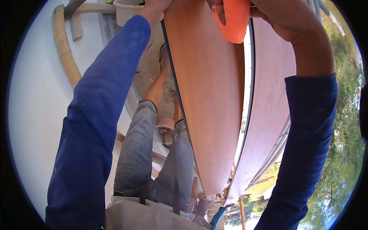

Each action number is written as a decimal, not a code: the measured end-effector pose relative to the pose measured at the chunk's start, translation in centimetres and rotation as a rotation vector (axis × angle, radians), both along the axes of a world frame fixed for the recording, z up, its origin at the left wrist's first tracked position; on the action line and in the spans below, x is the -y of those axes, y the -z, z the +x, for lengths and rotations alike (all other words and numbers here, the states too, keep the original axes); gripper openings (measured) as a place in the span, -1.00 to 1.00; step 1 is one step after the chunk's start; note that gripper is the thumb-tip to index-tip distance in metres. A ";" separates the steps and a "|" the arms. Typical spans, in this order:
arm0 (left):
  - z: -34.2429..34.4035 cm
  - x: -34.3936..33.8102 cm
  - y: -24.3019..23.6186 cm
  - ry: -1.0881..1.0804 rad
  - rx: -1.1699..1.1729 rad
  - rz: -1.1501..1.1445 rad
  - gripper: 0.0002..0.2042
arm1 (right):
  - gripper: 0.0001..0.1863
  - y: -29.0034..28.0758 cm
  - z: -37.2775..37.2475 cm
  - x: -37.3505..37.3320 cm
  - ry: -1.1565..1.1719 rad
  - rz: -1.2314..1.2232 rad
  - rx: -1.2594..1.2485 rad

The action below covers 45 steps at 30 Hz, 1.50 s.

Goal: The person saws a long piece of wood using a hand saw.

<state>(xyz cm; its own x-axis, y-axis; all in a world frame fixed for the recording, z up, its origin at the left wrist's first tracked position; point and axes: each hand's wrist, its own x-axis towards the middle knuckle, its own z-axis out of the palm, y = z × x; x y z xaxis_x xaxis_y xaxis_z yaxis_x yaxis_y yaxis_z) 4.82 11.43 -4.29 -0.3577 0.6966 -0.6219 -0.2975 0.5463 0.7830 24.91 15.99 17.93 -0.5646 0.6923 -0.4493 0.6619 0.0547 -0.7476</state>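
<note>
while right fingers clasp orange tool, brown plank wood-grained, dark-edged; cannot tell grip of left hand

A pale wall rises left of the dusty floor; sunlit green foliage spreads right.

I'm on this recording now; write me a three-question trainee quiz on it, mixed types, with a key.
1. Which hand grips the orange tool?
2. True or false: a bright strip shows between the two wood-grain boards.
3. Fill in: the left hand is at the outer edge of the ____ board.

Key:
1. The right hand.
2. True.
3. Left.
</note>
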 end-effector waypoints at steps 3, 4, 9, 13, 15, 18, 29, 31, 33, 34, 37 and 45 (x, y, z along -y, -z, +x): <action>0.1 0.2 0.3 0.033 -0.025 -0.081 -0.45 | -0.43 0.9 -1.4 0.9 0.173 -0.098 -0.027; 1.0 0.3 -1.1 0.056 -0.165 -0.191 -0.41 | -0.46 1.6 -1.4 1.5 0.255 -0.118 -0.077; 0.5 0.6 1.4 -0.043 -0.349 -0.079 -0.28 | -0.52 9.3 -2.1 3.8 0.565 0.100 -0.497; 1.7 -0.8 1.2 0.017 -0.302 -0.203 -0.24 | -0.45 5.3 -1.8 0.6 0.485 0.049 -0.158; -0.3 0.2 2.4 -0.069 -0.437 -0.171 -0.22 | -0.49 1.9 -2.5 2.3 0.456 0.019 -0.164; -0.2 1.3 1.9 -0.051 -0.372 -0.181 -0.16 | -0.37 -0.5 1.4 9.6 0.534 0.046 -0.141; 0.8 0.4 3.3 -0.100 -0.413 -0.072 -0.23 | 0.00 -6.8 5.9 19.4 0.715 0.185 0.103; 0.5 0.5 3.7 -0.078 -0.372 -0.058 -0.23 | -0.02 -6.7 6.2 19.1 0.711 0.173 0.096; 0.4 0.5 3.7 -0.074 -0.408 -0.064 -0.23 | -0.09 -6.4 6.5 19.2 0.688 0.201 0.090; 0.4 0.5 3.8 -0.073 -0.426 -0.066 -0.23 | -0.13 -6.3 6.5 19.2 0.677 0.215 0.086; 0.0 0.9 4.5 -0.104 -0.443 -0.020 -0.23 | -0.11 -6.4 6.1 18.9 0.668 0.221 0.079; 0.2 0.7 4.0 -0.069 -0.430 -0.036 -0.24 | -0.06 -7.4 5.8 18.1 0.679 0.197 0.122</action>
